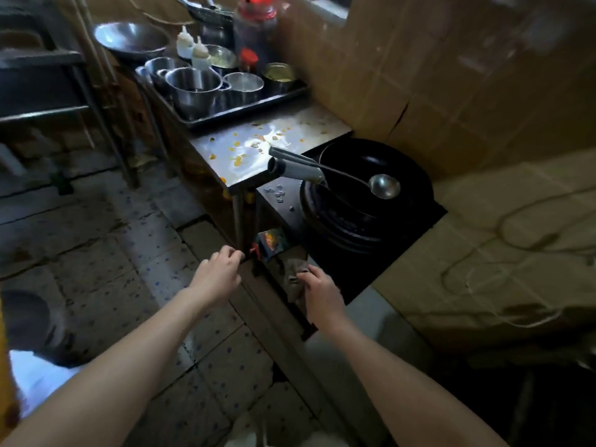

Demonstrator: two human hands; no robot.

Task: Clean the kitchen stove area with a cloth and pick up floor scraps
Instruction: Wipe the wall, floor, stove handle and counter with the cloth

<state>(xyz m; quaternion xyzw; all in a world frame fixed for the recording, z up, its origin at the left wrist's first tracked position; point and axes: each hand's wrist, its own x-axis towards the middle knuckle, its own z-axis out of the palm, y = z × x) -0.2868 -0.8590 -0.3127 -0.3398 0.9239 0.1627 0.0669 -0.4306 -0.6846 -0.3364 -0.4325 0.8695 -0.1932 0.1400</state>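
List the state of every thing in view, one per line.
right hand, gripping the cloth
cloth, bunched in that hand
left hand, fingers curled, hold unclear
wok, upright, ladle inside
ladle, bowl resting in wok
counter, spattered with yellow scraps

Black wok (354, 161), ladle (384, 186), tray (245, 111) of steel pots (193, 88), squeeze bottles (200, 54)

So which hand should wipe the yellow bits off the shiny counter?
Probably the right hand: it already grips the cloth, just in front of the wok. The left hand has no cloth.
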